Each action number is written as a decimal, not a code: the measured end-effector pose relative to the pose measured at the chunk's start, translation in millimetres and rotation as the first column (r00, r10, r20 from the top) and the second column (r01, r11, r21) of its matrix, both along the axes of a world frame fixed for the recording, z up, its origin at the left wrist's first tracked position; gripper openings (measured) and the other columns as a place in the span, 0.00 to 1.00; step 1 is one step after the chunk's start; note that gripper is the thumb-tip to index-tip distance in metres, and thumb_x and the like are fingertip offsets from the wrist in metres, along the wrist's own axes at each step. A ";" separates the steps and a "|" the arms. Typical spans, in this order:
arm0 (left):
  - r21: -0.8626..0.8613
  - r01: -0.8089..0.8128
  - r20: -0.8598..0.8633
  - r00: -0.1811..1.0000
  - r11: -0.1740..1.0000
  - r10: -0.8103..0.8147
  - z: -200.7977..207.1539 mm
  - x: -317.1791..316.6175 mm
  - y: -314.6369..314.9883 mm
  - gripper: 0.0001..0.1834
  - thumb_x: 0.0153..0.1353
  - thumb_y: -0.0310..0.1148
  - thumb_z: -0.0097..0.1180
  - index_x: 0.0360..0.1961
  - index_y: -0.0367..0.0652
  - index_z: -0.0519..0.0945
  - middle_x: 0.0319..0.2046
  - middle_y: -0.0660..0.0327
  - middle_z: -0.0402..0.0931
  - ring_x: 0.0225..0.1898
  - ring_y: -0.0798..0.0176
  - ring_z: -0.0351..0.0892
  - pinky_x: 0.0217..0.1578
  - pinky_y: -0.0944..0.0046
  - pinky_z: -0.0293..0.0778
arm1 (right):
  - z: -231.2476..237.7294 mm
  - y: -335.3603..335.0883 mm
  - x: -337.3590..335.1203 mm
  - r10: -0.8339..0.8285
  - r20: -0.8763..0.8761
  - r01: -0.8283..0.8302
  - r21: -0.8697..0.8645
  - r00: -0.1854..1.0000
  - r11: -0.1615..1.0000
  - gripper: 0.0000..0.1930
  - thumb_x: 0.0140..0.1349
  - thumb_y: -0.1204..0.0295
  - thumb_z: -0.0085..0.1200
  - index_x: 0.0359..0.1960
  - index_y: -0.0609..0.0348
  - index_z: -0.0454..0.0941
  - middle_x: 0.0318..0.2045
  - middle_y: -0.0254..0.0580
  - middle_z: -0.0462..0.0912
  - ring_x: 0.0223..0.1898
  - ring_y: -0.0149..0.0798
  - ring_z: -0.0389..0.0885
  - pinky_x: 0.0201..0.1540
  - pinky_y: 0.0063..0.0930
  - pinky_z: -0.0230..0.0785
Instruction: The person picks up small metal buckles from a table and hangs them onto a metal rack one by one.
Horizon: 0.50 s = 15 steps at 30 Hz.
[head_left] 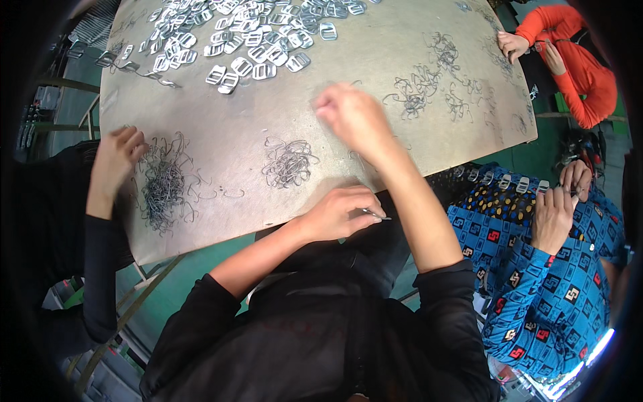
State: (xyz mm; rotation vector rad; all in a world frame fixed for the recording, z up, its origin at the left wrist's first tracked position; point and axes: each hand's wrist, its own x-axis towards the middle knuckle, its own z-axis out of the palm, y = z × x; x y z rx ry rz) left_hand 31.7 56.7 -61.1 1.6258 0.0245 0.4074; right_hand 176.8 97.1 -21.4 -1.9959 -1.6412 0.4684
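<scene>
At the table's near edge, my left hand [343, 213] is closed on a small flat metal piece [376, 214], seen almost edge-on; its exact kind is hard to make out. My right hand [353, 115] is over the middle of the table, its fingers bent in and smeared by motion, so whether anything is in them does not show. Between my arms and the person at left lies a small heap of thin bent wire hooks [289, 163]. Beyond my hands, many silver metal buckles [264, 53] lie piled at the far side.
The tabletop [221, 120] is brownish, with a larger wire heap [164, 184] by a black-sleeved co-worker's hand [119, 161]. More wires [412, 97] lie scattered right. A co-worker in blue patterned clothes [536, 288] has buckles [522, 184] in a row; another wears orange [586, 80].
</scene>
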 end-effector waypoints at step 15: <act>0.045 -0.116 0.015 0.993 0.992 0.116 -4.5 -2.5 -5.8 0.11 0.50 0.24 0.62 0.38 0.40 0.81 0.40 0.56 0.80 0.45 0.54 0.78 0.49 0.57 0.70 | -3.5 -6.0 -36.4 0.051 0.149 -0.040 -0.074 0.987 0.996 0.07 0.55 0.69 0.54 0.31 0.59 0.77 0.36 0.50 0.77 0.38 0.51 0.78 0.42 0.42 0.70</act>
